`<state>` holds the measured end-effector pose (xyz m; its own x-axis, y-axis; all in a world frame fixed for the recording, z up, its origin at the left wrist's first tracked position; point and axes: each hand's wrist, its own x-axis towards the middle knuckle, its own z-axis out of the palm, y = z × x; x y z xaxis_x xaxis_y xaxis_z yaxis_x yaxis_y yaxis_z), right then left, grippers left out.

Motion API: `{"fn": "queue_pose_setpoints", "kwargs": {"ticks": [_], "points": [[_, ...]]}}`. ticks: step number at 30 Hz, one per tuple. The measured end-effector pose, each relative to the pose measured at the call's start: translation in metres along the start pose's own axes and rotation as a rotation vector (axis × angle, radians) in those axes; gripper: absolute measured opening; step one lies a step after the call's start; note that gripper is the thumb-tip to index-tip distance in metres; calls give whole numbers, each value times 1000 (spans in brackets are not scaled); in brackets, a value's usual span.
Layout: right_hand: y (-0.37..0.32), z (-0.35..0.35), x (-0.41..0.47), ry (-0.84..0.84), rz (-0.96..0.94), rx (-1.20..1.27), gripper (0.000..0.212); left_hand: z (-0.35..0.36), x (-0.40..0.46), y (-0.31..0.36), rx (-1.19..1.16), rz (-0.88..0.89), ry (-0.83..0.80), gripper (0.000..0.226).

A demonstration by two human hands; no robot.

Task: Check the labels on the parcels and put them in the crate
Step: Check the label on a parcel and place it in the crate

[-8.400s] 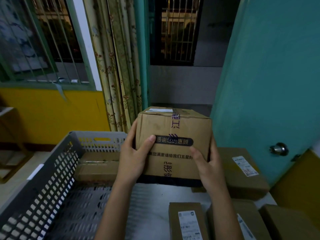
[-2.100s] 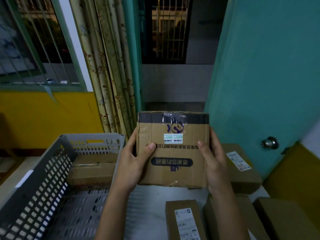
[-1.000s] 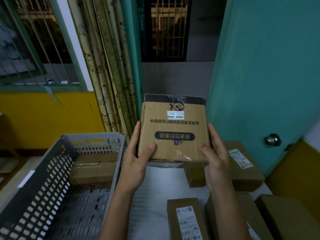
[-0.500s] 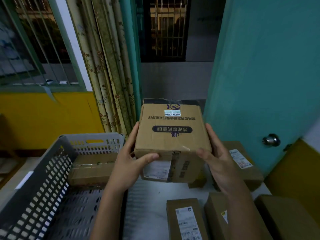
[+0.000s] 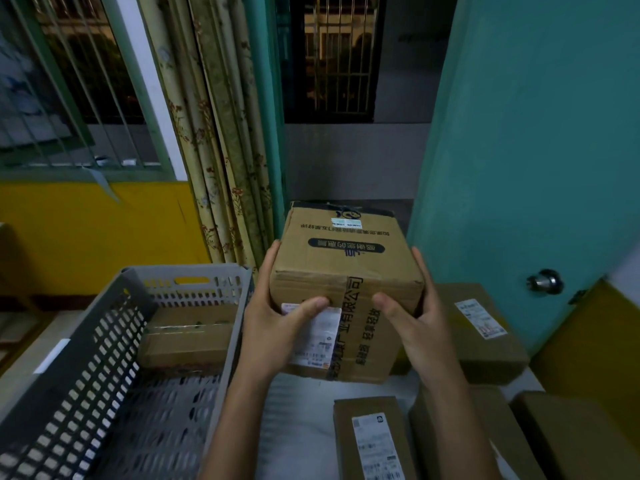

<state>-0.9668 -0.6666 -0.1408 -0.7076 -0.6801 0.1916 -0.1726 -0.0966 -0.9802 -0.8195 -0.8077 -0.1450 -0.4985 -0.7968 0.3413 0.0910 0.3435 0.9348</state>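
I hold a brown cardboard parcel (image 5: 346,268) in the air above the white table (image 5: 298,427), just right of the grey perforated crate (image 5: 104,341). My left hand (image 5: 277,327) grips its left side, thumb on the white shipping label (image 5: 320,336) that faces me. My right hand (image 5: 415,313) grips the right side. Black printed tape runs down the near face. One flat parcel (image 5: 188,336) lies inside the crate at its far end.
Several more labelled parcels lie on the table to the right: one (image 5: 481,330) behind the held box, one (image 5: 372,439) at the front, others (image 5: 575,438) beside it. A teal door (image 5: 536,133) with a knob (image 5: 544,282) stands right; curtain (image 5: 221,133) and yellow wall (image 5: 86,233) behind.
The parcel has been tipped toward me over the last seconds, so the face with the shipping label now points at me. My thumbs shifted onto that near face.
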Motion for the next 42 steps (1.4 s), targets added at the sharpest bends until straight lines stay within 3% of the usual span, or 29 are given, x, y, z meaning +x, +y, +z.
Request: {"fn": "queue_pose_setpoints", "kwargs": {"ticks": [3, 10, 18, 21, 26, 31, 34, 38, 42], "points": [[4, -2, 1, -69, -19, -52, 97, -4, 4, 1, -69, -5, 94, 94], [11, -2, 3, -228, -46, -60, 82, -12, 11, 6, -190, -66, 236, 73], [17, 6, 6, -221, 4, -16, 64, -13, 17, 7, -163, -63, 335, 53], [21, 4, 8, -120, 85, 70, 54, -21, 21, 2, -187, -90, 378, 38], [34, 0, 15, 57, 241, 203, 62, -25, 19, -4, -246, -144, 366, 53], [43, -4, 17, 57, 361, 350, 69, -24, 18, -9, -254, -166, 347, 63], [48, -1, 15, 87, 351, 346, 73, -21, 18, -9, -97, -160, 368, 91], [51, 5, 12, 158, 346, 356, 78, -9, 20, -2, 301, -41, 306, 77], [48, 18, 11, 196, 293, 359, 54, 10, 15, -1, 431, 26, 95, 73]]}}
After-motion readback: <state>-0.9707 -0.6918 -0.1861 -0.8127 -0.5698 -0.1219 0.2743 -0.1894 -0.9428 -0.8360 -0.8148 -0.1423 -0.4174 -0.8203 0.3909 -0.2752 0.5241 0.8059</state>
